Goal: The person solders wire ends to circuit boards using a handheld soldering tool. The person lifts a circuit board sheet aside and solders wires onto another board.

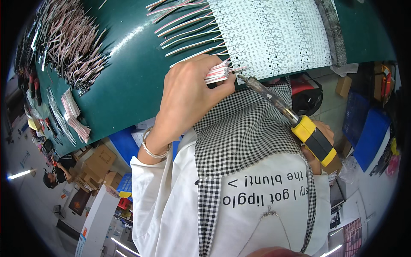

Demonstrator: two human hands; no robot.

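Note:
My left hand (pixel 186 88) is closed around a bundle of thin red-and-white wires (pixel 217 73), at the near left corner of a white circuit board panel (pixel 274 32). One wire sticks out from the fingers over the panel's edge. My right hand (pixel 325 132), partly hidden behind the handle, grips a yellow-and-black soldering iron (pixel 306 128). The iron's tip meets the panel's near edge, close to my left fingertips; whether it touches the wire I cannot tell. Several wires (pixel 188 38) stick out in a row from the panel's left edge.
A dark, worn bar (pixel 333 34) lies along the panel's right side on the green tabletop (pixel 132 81). A large heap of loose wires (pixel 72 47) and tied wire bundles (pixel 72 111) lie at left. Another person (pixel 58 173) is in the background at left.

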